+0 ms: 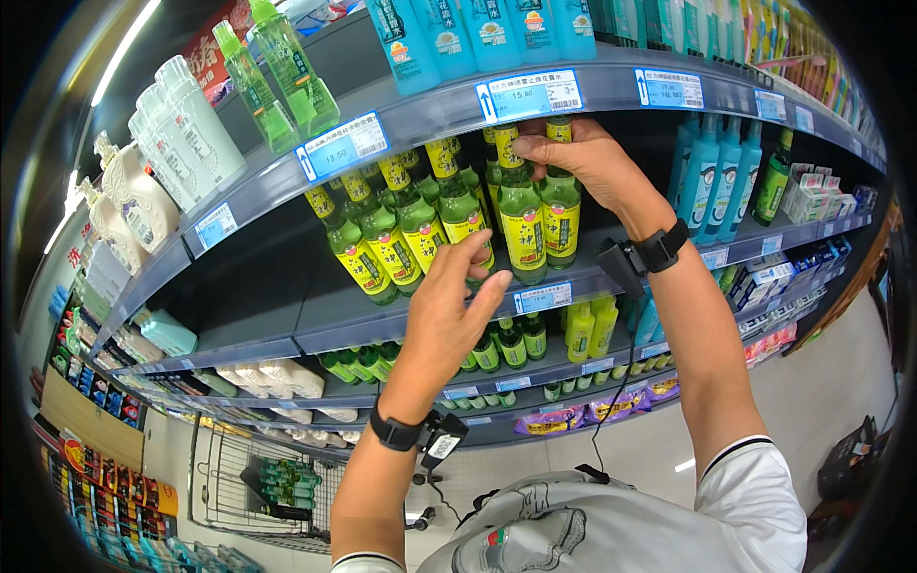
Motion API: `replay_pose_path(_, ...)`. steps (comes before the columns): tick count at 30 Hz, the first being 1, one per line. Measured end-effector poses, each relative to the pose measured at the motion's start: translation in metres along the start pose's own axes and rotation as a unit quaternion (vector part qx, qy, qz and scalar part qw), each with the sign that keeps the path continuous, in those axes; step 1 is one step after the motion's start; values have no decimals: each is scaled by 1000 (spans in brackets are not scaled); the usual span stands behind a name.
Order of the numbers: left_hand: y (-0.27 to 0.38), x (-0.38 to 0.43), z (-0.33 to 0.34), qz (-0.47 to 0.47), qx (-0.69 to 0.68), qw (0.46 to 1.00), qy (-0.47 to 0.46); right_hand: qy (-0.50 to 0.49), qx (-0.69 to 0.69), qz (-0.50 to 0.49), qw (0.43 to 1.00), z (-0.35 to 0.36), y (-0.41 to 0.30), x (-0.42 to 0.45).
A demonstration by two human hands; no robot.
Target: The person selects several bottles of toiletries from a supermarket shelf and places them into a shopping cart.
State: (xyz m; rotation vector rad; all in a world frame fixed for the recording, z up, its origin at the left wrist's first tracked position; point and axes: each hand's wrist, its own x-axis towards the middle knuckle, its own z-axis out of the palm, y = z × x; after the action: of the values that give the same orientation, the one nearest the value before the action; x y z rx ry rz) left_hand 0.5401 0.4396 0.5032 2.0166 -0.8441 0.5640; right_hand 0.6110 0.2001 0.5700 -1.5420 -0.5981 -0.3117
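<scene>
My right hand is closed around the neck of a green bottle with yellow labels on the shelf. The thumb crosses in front of this neck, its tip against the neck of the bottle on its left. Both bottles stand upright, close together, near the shelf's front edge. My left hand is held in front of several matching bottles, fingers apart and nothing in it. Its fingertips overlap the bottle in the view; whether they touch it cannot be told. Each wrist wears a black strap with a small device.
Above the bottles runs a shelf edge with price tags, bearing blue bottles and green spray bottles. Taller blue bottles stand to the right. Lower shelves hold small green bottles. A wire shopping cart with green bottles stands lower left.
</scene>
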Motion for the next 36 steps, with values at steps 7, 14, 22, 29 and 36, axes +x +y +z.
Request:
replay_pose_path(7, -11, 16, -6, 0, -10, 993, 121, -36, 7, 0, 999, 2, -1, 9)
replay_pose_path(14, -12, 33, -25, -13, -23, 987, 161, -51, -37, 11, 998, 3, -8, 8)
replay_pose_path(22, -19, 40, -25, 2, -14, 986, 169, -24, -52, 0, 998, -1, -5, 7)
replay_pose_path(29, -10, 52, -22, 18, 44, 984, 173, -7, -36, -34, 999, -4, -16, -2)
replay_pose_path(36, -19, 70, -18, 12, 77, 983, 165, 37, -45, -39, 998, -21, -9, 0)
